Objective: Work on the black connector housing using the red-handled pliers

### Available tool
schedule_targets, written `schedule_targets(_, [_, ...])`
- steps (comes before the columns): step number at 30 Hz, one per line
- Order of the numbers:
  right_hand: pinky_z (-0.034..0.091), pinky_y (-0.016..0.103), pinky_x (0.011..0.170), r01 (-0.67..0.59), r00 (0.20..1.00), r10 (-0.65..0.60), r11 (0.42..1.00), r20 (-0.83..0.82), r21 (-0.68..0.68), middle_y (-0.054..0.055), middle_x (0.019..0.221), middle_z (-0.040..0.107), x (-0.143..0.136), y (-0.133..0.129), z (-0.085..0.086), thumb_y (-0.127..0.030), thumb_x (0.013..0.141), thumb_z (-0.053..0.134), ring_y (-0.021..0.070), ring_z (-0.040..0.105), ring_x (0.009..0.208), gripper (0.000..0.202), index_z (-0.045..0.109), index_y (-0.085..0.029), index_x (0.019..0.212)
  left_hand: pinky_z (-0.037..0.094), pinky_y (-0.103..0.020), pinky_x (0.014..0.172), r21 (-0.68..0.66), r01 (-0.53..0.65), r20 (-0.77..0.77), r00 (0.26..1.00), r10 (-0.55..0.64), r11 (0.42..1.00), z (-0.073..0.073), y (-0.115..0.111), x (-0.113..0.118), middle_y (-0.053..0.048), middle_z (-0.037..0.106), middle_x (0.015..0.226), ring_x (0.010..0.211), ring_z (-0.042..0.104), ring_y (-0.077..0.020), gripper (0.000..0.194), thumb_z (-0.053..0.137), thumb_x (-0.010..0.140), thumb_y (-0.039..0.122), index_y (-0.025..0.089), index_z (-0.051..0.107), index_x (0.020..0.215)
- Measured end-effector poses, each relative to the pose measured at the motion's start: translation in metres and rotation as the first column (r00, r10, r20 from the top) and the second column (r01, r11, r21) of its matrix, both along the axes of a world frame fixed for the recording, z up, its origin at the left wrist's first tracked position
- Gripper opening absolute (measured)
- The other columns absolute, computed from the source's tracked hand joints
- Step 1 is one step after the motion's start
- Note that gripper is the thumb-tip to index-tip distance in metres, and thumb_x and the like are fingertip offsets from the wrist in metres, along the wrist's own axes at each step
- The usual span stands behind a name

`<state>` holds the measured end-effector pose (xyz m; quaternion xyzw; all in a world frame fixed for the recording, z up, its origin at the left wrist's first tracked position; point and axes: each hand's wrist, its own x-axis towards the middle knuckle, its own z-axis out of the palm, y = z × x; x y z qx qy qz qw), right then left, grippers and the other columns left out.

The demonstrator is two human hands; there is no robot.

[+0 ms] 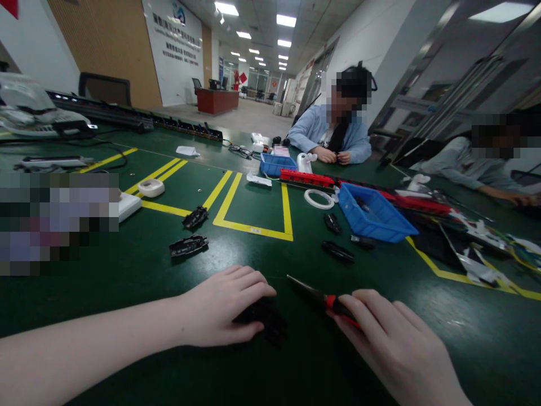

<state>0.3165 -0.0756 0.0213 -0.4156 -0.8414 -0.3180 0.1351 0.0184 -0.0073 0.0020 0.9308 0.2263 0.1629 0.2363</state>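
Observation:
My left hand (pixel 230 307) is closed on a black plastic part (pixel 270 324) on the green table, thumb on the near side and fingers over the far side. The palm hides some of that part. In my right hand (pixel 389 332) is a pair of needle-nose pliers (pixel 310 290) with red and black handles. Its thin jaws point up and left, apart from the black part, and look closed. Two similar black parts (pixel 189 246) lie beyond my left hand. Several more black pieces (pixel 338 251) lie beyond the pliers.
A blue bin (pixel 376 217) stands at right, with a smaller blue bin (pixel 278 164) farther back. A white ring (pixel 319 198), tape roll (pixel 151 188) and long red strip (pixel 306 179) lie about. Yellow tape (pixel 253 229) marks the green table (pixel 139 316). A person (pixel 333 129) sits opposite, another at right.

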Motion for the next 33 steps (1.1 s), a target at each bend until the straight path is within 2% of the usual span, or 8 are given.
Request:
schedule_targets(3, [0.048,0.03,0.067,-0.101,0.994,0.098,0.994,-0.057,-0.048,0.01,0.094,0.07,-0.007,0.001,-0.007,-0.011,0.1,0.046,0.0165,0.063,0.074,0.019,0.063,-0.012,0.108,0.049,-0.042,0.096,0.013,0.001,0.012,1.0,-0.001,1.0,-0.003,0.001,0.001,-0.006,0.066,0.123,0.112,0.062,-0.025,0.043,0.071,0.088,0.025,0.02,0.055,0.128])
schedule_targets(5, [0.051,0.03,0.075,-0.134,0.988,0.125,0.986,-0.095,-0.096,0.01,0.097,0.07,-0.008,0.004,-0.012,-0.011,0.099,0.048,0.0181,0.066,0.083,0.019,0.063,-0.012,0.111,0.048,-0.041,0.094,0.019,-0.002,0.018,1.0,0.002,1.0,-0.004,0.002,0.002,-0.006,0.066,0.121,0.11,0.062,-0.025,0.043,0.071,0.088,0.025,0.02,0.056,0.127])
schedule_targets(10, [0.055,0.033,0.08,-0.136,0.978,0.104,0.975,-0.182,-0.173,0.011,0.109,0.071,0.004,0.012,-0.017,-0.014,0.096,0.055,0.0206,0.068,0.096,0.023,0.064,-0.016,0.117,0.048,-0.04,0.092,0.039,-0.007,0.016,1.0,0.007,0.999,-0.005,0.002,0.002,-0.005,0.066,0.116,0.106,0.063,-0.0242,0.041,0.071,0.087,0.025,0.019,0.056,0.125])
schedule_targets(13, [0.057,0.038,0.089,-0.118,0.976,0.064,0.959,-0.209,-0.259,0.011,0.12,0.07,0.016,0.015,-0.016,-0.023,0.094,0.06,0.0234,0.067,0.108,0.037,0.06,-0.02,0.131,0.048,-0.039,0.088,0.052,-0.036,0.008,0.999,0.035,0.998,-0.004,0.002,0.002,-0.003,0.066,0.109,0.1,0.063,-0.0225,0.033,0.069,0.089,0.023,0.02,0.059,0.12])
schedule_targets(17, [0.056,0.052,0.096,0.031,0.968,-0.137,0.895,-0.209,-0.445,0.015,0.141,0.06,0.033,0.018,-0.012,-0.048,0.089,0.066,0.0325,0.061,0.124,0.066,0.047,-0.025,0.147,0.047,-0.04,0.088,0.053,-0.114,0.011,0.993,0.114,0.992,-0.003,0.003,0.001,-0.004,0.065,0.111,0.1,0.062,-0.0232,0.029,0.068,0.089,0.024,0.021,0.062,0.116])
schedule_targets(21, [0.057,0.052,0.096,0.087,0.953,-0.241,0.801,-0.185,-0.593,0.015,0.14,0.06,0.039,0.021,-0.009,-0.056,0.089,0.062,0.0315,0.063,0.122,0.067,0.048,-0.025,0.147,0.047,-0.042,0.093,0.011,-0.143,-0.003,0.99,0.143,0.99,-0.001,0.004,-0.001,-0.005,0.064,0.118,0.106,0.06,-0.0252,0.031,0.072,0.089,0.03,0.022,0.063,0.117])
schedule_targets(28, [0.061,0.043,0.087,0.063,0.923,-0.243,0.862,-0.3,-0.504,0.013,0.127,0.063,0.028,0.022,-0.022,-0.049,0.092,0.061,0.0278,0.067,0.11,0.053,0.054,-0.023,0.137,0.046,-0.043,0.095,0.034,-0.16,-0.014,0.987,0.161,0.987,-0.002,0.005,-0.002,-0.006,0.064,0.12,0.108,0.06,-0.0261,0.038,0.076,0.087,0.037,0.022,0.065,0.12])
schedule_targets(33, [0.06,0.039,0.087,0.007,0.852,-0.278,0.853,-0.443,-0.522,0.01,0.125,0.059,0.017,0.016,-0.029,-0.051,0.091,0.062,0.0241,0.067,0.105,0.052,0.054,-0.024,0.134,0.045,-0.041,0.092,0.085,-0.158,-0.03,0.986,0.161,0.984,-0.003,0.008,-0.004,-0.006,0.064,0.116,0.105,0.061,-0.0251,0.037,0.075,0.088,0.039,0.021,0.067,0.119])
